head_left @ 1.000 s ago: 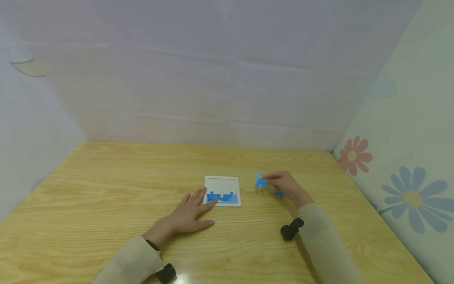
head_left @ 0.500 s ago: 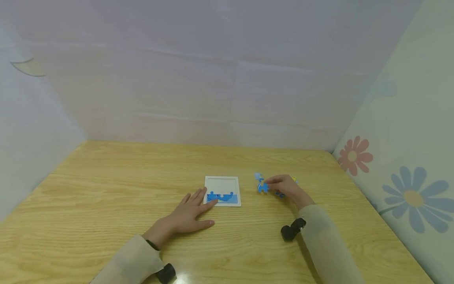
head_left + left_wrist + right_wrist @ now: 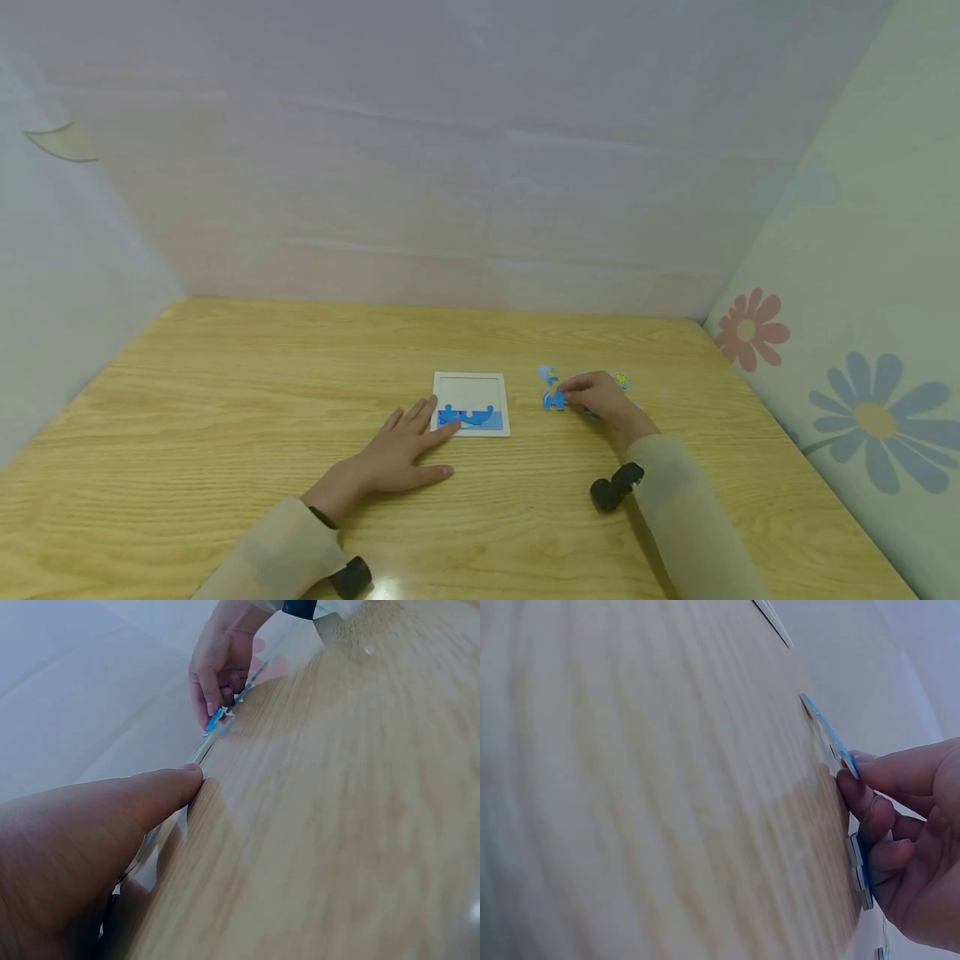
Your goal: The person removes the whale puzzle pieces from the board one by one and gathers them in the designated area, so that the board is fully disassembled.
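Note:
My right hand [image 3: 603, 398] pinches a blue jigsaw piece [image 3: 553, 402] between thumb and forefinger. In the right wrist view that thin piece [image 3: 829, 735] is tilted, its near edge raised off the table. My left hand [image 3: 397, 454] lies with fingers spread on the wood, its fingertips touching the left and lower sides of a white square puzzle tray [image 3: 507, 408]. Blue pieces [image 3: 480, 418] fill the lower part of the tray; its upper part shows a pale bottom. A light-blue piece [image 3: 547, 373] lies just behind the pinched one.
More loose pieces lie under and beside my right hand, one with a yellow sun-like shape [image 3: 622, 380]; some are partly hidden. The wooden table [image 3: 300, 350] meets a pale wall [image 3: 450, 208] at the back and a flower-printed one [image 3: 885, 333] at the right.
My right hand has moved slightly down and toward me with the blue piece, which has turned and now sits lower, apart from the light-blue piece. My left hand and the tray stay still.

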Tool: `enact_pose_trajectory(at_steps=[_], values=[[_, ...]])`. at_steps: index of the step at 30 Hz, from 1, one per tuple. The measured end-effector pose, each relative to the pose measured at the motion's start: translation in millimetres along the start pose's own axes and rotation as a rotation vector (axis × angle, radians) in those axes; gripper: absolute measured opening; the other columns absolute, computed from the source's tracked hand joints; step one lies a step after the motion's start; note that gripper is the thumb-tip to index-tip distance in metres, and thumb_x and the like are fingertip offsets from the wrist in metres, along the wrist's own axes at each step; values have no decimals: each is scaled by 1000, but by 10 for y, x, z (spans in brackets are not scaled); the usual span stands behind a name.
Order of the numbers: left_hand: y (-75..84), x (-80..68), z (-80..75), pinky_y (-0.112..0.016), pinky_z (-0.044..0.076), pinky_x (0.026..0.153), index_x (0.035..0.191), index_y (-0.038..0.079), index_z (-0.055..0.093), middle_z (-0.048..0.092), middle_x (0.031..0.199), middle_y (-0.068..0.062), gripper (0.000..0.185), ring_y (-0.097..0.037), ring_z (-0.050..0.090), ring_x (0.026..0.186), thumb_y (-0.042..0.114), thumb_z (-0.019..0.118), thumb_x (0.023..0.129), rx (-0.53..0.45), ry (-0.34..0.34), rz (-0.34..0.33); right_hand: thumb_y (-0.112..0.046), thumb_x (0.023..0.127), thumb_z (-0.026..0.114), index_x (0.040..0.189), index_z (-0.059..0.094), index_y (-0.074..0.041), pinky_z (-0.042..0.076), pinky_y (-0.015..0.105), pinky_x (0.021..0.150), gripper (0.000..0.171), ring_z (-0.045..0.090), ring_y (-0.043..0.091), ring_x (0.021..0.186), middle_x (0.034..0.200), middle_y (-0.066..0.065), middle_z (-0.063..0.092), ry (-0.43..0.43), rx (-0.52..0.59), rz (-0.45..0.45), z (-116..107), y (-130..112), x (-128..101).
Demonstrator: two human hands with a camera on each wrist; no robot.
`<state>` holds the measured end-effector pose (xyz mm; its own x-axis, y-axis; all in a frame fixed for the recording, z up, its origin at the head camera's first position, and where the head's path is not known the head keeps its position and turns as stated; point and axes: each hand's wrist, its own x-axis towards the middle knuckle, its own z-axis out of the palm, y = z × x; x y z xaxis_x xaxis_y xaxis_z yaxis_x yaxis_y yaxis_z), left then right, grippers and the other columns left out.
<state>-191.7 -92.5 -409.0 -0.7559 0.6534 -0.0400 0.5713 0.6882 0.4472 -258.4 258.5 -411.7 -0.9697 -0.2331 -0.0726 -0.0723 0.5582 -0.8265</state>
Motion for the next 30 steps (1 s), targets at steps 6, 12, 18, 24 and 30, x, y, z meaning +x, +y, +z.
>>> enact_pose_trajectory(at_steps=[6,12,18,24,30], values=[[10,-11,-13,-60,3,113,146,19,33,5,155,-22,64,-39,2,144,51,48,92,-6,-5,-3,-5,91,53,112,64,7,51,36,87,26,59,33,108,118,24,61,1,-8,-3,12,-10,-6],[10,-12,-10,-61,3,112,146,18,33,5,155,-23,64,-40,3,143,51,48,92,-7,-2,7,-6,91,53,112,65,5,51,36,86,26,59,30,106,118,23,61,12,-2,27,18,-14,-8],[12,-11,-16,-61,3,112,146,18,33,5,155,-24,63,-40,3,143,48,48,93,-2,0,11,-10,92,53,114,64,3,49,31,78,28,59,19,91,115,19,63,32,32,96,4,-47,4],[6,-4,-24,-61,5,112,146,18,33,7,154,-25,63,-41,5,143,49,48,93,11,3,16,-10,92,53,117,62,4,40,27,62,30,42,14,65,95,9,63,42,101,128,-55,-92,8],[-10,-21,-28,-61,4,112,146,18,34,6,155,-23,63,-40,4,143,49,48,93,-2,4,2,-13,95,51,120,59,7,42,27,66,33,44,13,68,103,15,63,31,95,60,-75,-197,-22]])
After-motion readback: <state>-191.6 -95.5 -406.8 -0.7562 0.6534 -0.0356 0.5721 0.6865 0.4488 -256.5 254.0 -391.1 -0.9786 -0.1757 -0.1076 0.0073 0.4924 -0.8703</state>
